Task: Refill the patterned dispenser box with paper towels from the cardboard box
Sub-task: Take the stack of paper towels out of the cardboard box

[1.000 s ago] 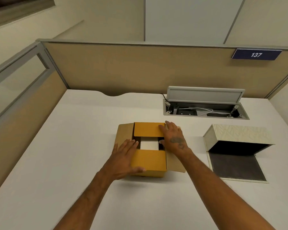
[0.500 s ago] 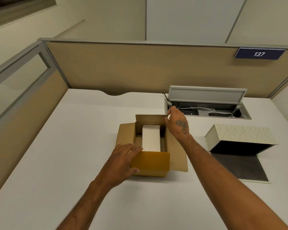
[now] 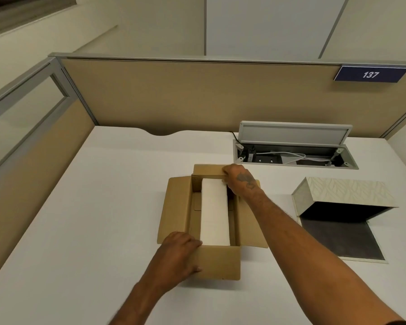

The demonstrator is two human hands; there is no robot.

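Note:
A brown cardboard box (image 3: 174,207) lies in the middle of the white desk with all its flaps folded out. Inside it sits a white stack of paper towels (image 3: 215,214), lying lengthwise. My left hand (image 3: 179,254) presses on the near flap, fingers curled over its edge. My right hand (image 3: 239,178) grips the far flap at its right end and holds it back. The patterned dispenser box (image 3: 342,190) stands open to the right, cream leaf-print lid raised, dark inside, nothing in it.
An open cable hatch (image 3: 293,146) with a raised grey lid and white cords is set into the desk behind the boxes. Tan partition walls (image 3: 185,95) close the back and left sides. A blue "137" sign (image 3: 370,74) hangs at top right.
The near and far flaps, which covered the box a second ago, have been folded outward by both hands. The paper towel stack is now fully exposed.

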